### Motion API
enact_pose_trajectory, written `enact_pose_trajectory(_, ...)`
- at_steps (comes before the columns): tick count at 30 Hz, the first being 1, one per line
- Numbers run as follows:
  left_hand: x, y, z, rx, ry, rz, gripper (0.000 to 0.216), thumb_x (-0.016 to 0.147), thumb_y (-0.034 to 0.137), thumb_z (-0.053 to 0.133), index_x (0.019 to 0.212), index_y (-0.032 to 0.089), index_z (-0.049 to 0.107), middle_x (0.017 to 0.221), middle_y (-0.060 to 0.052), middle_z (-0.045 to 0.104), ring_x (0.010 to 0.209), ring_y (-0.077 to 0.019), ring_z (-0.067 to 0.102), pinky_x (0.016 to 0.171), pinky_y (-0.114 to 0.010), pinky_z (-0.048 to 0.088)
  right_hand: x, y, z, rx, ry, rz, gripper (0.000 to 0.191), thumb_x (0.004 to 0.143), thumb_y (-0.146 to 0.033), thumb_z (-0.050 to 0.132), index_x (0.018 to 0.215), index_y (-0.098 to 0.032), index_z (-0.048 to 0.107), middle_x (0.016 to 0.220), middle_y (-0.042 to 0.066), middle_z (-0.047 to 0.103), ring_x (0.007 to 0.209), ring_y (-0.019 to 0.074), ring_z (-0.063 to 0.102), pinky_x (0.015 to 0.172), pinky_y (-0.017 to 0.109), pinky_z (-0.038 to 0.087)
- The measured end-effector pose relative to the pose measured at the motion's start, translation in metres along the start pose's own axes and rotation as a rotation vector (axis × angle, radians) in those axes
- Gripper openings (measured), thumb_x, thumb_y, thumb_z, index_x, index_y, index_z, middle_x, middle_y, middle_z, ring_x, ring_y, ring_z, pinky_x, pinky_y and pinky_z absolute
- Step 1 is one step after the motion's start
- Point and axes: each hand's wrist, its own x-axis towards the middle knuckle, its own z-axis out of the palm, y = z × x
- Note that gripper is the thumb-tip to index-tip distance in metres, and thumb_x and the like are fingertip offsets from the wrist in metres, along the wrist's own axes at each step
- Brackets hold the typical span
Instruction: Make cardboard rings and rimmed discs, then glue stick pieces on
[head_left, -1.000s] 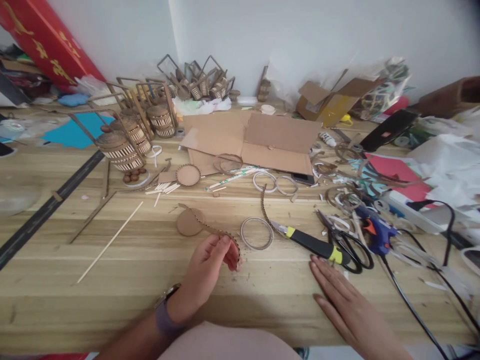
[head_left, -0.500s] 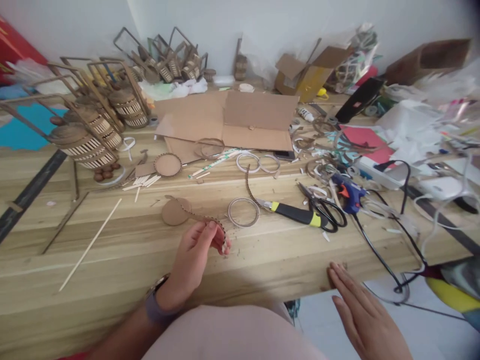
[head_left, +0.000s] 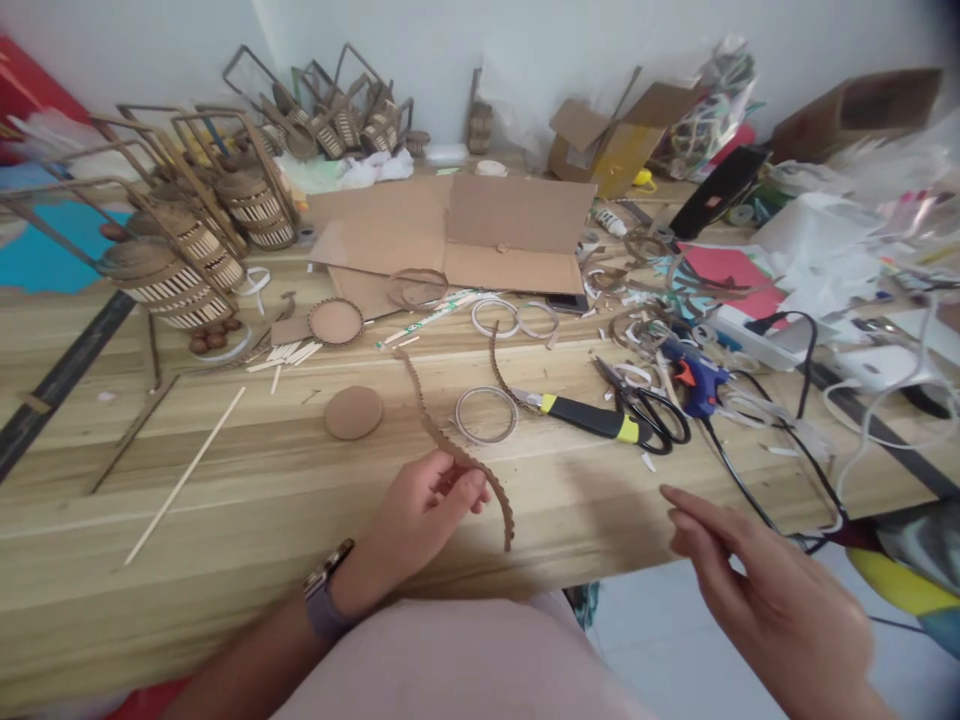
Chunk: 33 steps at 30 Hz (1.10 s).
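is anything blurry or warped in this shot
Head view: the left hand and its toothed cardboard strip are sharp; the right hand is slightly smeared; clutter at the far right edge blurs; the wide lens bows the table edges.

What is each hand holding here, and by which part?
The left hand pinches the corrugated cardboard strip partway along, nearer its near end, both ends free. The right hand is open, holding nothing.

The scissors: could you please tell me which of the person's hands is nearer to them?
Right. The right hand hovers open just in front of the scissors; the left hand is farther left, pinching a cardboard strip.
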Motion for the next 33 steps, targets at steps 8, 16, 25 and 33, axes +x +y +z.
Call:
enact_pose_trajectory(8, 0.003, 0.002, 0.004, 0.395, 0.041, 0.127, 0.019, 0.09, 0.03, 0.05, 0.087, 0.017, 0.063, 0.079, -0.003, 0.068, 0.07, -0.0164, 0.06, 0.059, -0.023, 0.041, 0.114, -0.065, 0.023, 0.485, -0.093, -0.13, 0.025, 0.094, -0.039, 0.05, 0.094, -0.023, 0.068, 0.082, 0.004, 0.072, 0.082, 0.0215, 0.066, 0.074, 0.035, 0.044)
enact_pose_trajectory(16, 0.009, -0.005, 0.004, 0.548, 0.101, 0.14, 0.016, 0.088, 0.026, 0.051, 0.076, 0.019, 0.058, 0.071, -0.001, 0.064, 0.063, -0.0157, 0.056, 0.059, -0.026, 0.035, 0.175, -0.112, 0.051, 0.758, -0.422, 0.046, 0.037, 0.083, -0.042, 0.061, 0.112, -0.02, 0.062, 0.098, 0.005, 0.073, 0.084, 0.0204, 0.067, 0.068, 0.031, 0.047)
enact_pose_trajectory(25, 0.013, -0.008, 0.003, 0.696, 0.13, 0.109, 0.014, 0.087, 0.022, 0.047, 0.078, 0.018, 0.058, 0.073, -0.004, 0.066, 0.064, -0.0186, 0.059, 0.057, -0.028, 0.034, 0.199, -0.142, 0.069, 0.498, -0.556, -0.029, 0.051, 0.082, -0.036, 0.067, 0.125, -0.013, 0.051, 0.106, 0.011, 0.068, 0.085, 0.0235, 0.065, 0.07, 0.033, 0.044)
enact_pose_trajectory(33, 0.014, -0.006, 0.004, 0.827, 0.131, 0.067, 0.017, 0.09, 0.022, 0.044, 0.083, 0.017, 0.059, 0.075, -0.006, 0.068, 0.065, -0.0206, 0.061, 0.055, -0.029, 0.034, 0.204, -0.149, 0.065, 0.415, -0.601, -0.078, 0.016, 0.083, -0.026, 0.058, 0.068, -0.019, 0.059, 0.066, 0.004, 0.063, 0.064, 0.0193, 0.058, 0.052, 0.027, 0.026)
